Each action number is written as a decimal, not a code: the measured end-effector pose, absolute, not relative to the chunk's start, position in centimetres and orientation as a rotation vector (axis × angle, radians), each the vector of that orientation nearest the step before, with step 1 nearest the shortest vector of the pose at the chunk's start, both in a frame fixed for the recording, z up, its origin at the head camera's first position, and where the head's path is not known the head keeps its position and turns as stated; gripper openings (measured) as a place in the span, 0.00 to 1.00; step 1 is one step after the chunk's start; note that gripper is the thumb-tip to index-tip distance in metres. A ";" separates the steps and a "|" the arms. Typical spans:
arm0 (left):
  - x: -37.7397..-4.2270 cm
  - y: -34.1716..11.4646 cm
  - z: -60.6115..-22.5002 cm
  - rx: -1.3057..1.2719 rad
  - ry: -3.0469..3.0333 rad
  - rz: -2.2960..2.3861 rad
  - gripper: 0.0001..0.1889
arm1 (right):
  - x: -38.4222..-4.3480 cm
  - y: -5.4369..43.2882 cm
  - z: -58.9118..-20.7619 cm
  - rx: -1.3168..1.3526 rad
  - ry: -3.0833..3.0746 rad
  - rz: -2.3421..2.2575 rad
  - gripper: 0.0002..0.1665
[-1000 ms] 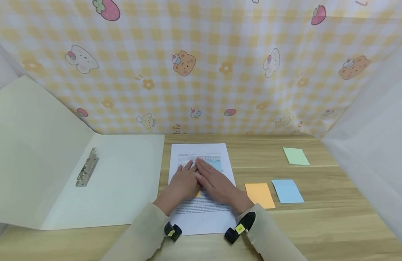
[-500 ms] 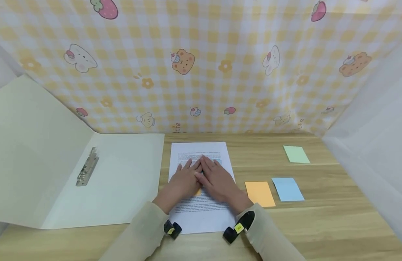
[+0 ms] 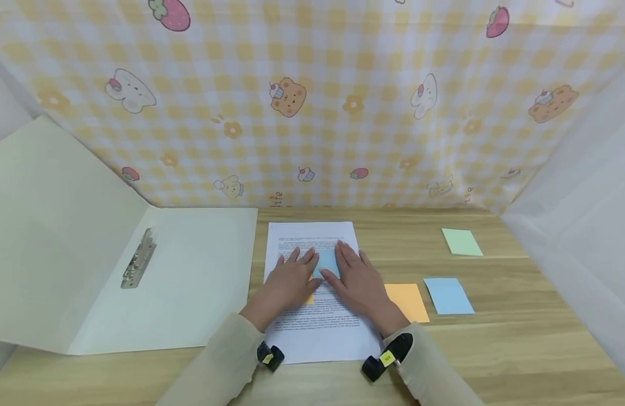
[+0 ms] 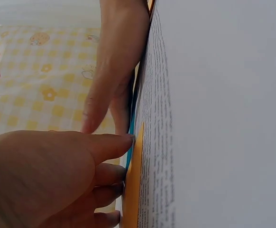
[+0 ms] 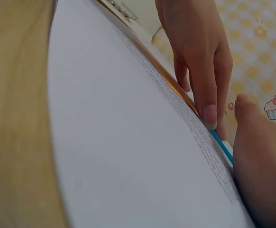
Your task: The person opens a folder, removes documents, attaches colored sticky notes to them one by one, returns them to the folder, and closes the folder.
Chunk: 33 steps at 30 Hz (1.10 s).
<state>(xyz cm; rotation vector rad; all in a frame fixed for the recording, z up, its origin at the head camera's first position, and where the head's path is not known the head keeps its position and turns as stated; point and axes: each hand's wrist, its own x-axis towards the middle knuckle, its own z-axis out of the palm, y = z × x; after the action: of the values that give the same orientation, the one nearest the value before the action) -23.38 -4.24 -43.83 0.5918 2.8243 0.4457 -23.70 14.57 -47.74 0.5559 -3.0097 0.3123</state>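
A printed sheet of paper [image 3: 317,347] lies in the middle of the table, with a blue sticky note [image 3: 326,263] on its upper half. An orange sticky note [image 4: 133,190] on the sheet is mostly covered by my left hand [image 3: 288,280]. The left fingers lie nearly straight over the notes, touching the blue one's left side. My right hand [image 3: 359,283] rests with extended fingers at the blue note's right edge, its thumb towards the lower edge. Neither hand grips anything.
An open white folder [image 3: 200,282] with a metal clip [image 3: 138,259] stands to the left. On the right lie another orange note [image 3: 407,303], another blue note [image 3: 448,296] and a green note [image 3: 461,242]. A checked cloth [image 3: 317,141] hangs behind.
My right hand first slid slightly left and up over the blue note, then moved right, away from the left fingers, uncovering the note. The left hand stays almost in place.
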 end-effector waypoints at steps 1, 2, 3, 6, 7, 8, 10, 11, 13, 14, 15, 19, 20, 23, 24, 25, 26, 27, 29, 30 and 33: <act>-23.4 -4.3 -43.9 0.594 2.825 0.446 0.32 | -23.7 14.6 -47.8 0.536 -3.006 0.303 0.47; -23.4 -4.3 -43.9 0.595 2.824 0.443 0.32 | -23.6 14.7 -47.9 0.523 -3.001 0.297 0.47; -23.4 -4.3 -43.9 0.598 2.826 0.445 0.32 | -23.6 14.7 -47.9 0.513 -2.994 0.290 0.47; -23.2 -4.1 -44.0 0.587 2.833 0.440 0.33 | -23.4 14.7 -48.3 0.488 -2.986 0.297 0.48; -23.2 -4.1 -44.1 0.584 2.840 0.432 0.33 | -23.4 14.7 -48.4 0.487 -2.987 0.302 0.49; -23.1 -4.0 -44.1 0.580 2.846 0.427 0.33 | -23.4 14.7 -48.5 0.492 -2.984 0.316 0.48; -23.0 -3.9 -44.1 0.575 2.861 0.417 0.33 | -23.4 14.7 -48.7 0.493 -2.974 0.353 0.47; -22.9 -3.8 -44.2 0.577 2.868 0.413 0.34 | -23.3 14.7 -48.7 0.488 -2.963 0.373 0.46; -22.8 -3.7 -44.3 0.586 2.885 0.408 0.34 | -23.2 14.7 -48.7 0.479 -2.926 0.406 0.44; -22.8 -3.7 -44.4 0.586 2.891 0.409 0.34 | -23.1 14.7 -48.6 0.479 -2.901 0.421 0.43; -22.9 -3.7 -44.4 0.588 2.900 0.409 0.34 | -22.9 14.7 -48.5 0.481 -2.871 0.439 0.42; -22.9 -3.8 -44.3 0.568 2.915 0.423 0.35 | -21.3 14.4 -48.1 0.522 -2.788 0.495 0.36; -22.9 -3.9 -44.3 0.563 2.916 0.429 0.35 | -20.6 14.2 -48.1 0.538 -2.768 0.507 0.35; -22.9 -3.9 -44.5 0.552 2.920 0.430 0.35 | -17.9 14.1 -48.2 0.578 -2.736 0.538 0.33; -22.8 -3.8 -44.6 0.552 2.924 0.435 0.35 | -16.8 14.2 -48.3 0.582 -2.738 0.542 0.33; -22.7 -3.7 -44.8 0.553 2.931 0.435 0.35 | -15.8 14.2 -48.3 0.584 -2.739 0.538 0.32; -22.7 -3.6 -44.9 0.553 2.940 0.430 0.35 | -14.9 14.4 -48.4 0.584 -2.748 0.527 0.32; -22.6 -3.4 -45.0 0.551 2.950 0.426 0.35 | -14.1 14.6 -48.4 0.576 -2.764 0.523 0.32; -22.4 -3.1 -45.1 0.550 2.969 0.421 0.35 | -12.7 14.8 -48.4 0.546 -2.799 0.506 0.33; -22.3 -3.0 -45.2 0.551 2.977 0.423 0.35 | -12.2 15.0 -48.4 0.531 -2.814 0.498 0.35; -22.0 -2.4 -45.0 0.571 2.997 0.412 0.35 | -11.1 15.4 -48.3 0.485 -2.823 0.460 0.38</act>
<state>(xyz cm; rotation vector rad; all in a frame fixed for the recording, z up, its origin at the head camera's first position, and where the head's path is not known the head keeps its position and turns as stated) -21.99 -2.42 -45.03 0.5709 2.9971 0.4117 -11.06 15.40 -48.32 0.4849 -2.8232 0.4601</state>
